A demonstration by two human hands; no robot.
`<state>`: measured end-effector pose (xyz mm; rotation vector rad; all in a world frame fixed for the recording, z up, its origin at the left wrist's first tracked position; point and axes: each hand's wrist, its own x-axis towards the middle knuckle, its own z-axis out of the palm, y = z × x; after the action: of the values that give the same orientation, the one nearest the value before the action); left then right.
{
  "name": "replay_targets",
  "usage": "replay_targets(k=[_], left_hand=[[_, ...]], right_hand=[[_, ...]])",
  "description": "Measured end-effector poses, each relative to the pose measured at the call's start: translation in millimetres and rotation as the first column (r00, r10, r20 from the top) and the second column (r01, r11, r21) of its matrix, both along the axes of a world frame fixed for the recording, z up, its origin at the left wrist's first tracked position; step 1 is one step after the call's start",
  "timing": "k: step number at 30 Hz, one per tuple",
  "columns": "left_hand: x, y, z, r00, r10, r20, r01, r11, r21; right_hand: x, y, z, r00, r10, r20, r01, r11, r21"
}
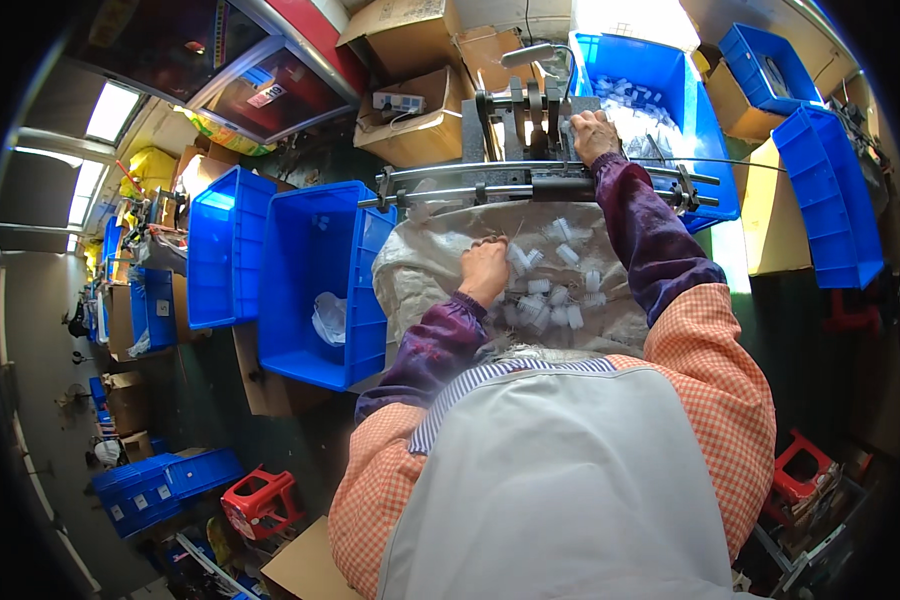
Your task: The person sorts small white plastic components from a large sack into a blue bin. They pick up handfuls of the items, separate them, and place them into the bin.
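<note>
Across my lap, a grey-beige cloth (pixel 425 245) bears several small clear, ribbed plastic pieces (pixel 536 304). My left hand (pixel 484 270) rests over the cloth's left half, just beside the pieces. Its fingers are curled, and whatever they hold, if anything, is hidden. Farther off, my right hand (pixel 595 136) reaches to the right side of a small bench machine (pixel 530 125) with dark wheels. The fingers there are bent closed, and what lies in them is too small to make out. Between me and the machine runs a horizontal metal bar (pixel 450 190).
Behind my right hand stands a blue bin (pixel 705 130) holding many similar clear pieces. To the left is another blue bin (pixel 275 310) with a plastic bag (pixel 330 318) inside. Cardboard boxes (pixel 410 110) surround the machine. A red stool (pixel 260 503) stands at lower left.
</note>
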<state>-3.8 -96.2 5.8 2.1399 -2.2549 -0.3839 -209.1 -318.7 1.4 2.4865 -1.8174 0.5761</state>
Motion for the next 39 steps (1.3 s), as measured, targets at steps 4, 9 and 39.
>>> replay_targets(k=[4, 9, 39], left_hand=[[-4.8, -1.4, 2.9, 1.000, -0.022, 0.004, 0.022, 1.000, -0.015], [-6.7, -2.5, 8.5, 1.000, -0.010, 0.017, 0.011, 1.000, -0.006], [2.0, -9.5, 14.4, 0.817, -0.162, -0.553, -0.105, 0.902, -0.419]], right_hand=[[-3.0, -5.2, -8.1, 0.997, 0.021, 0.070, -0.021, 1.000, 0.004], [-1.7, -10.2, -7.8, 0.997, -0.023, 0.073, 0.017, 0.996, 0.083], [14.3, 20.5, -2.8, 0.982, -0.187, -0.014, 0.187, 0.982, 0.023]])
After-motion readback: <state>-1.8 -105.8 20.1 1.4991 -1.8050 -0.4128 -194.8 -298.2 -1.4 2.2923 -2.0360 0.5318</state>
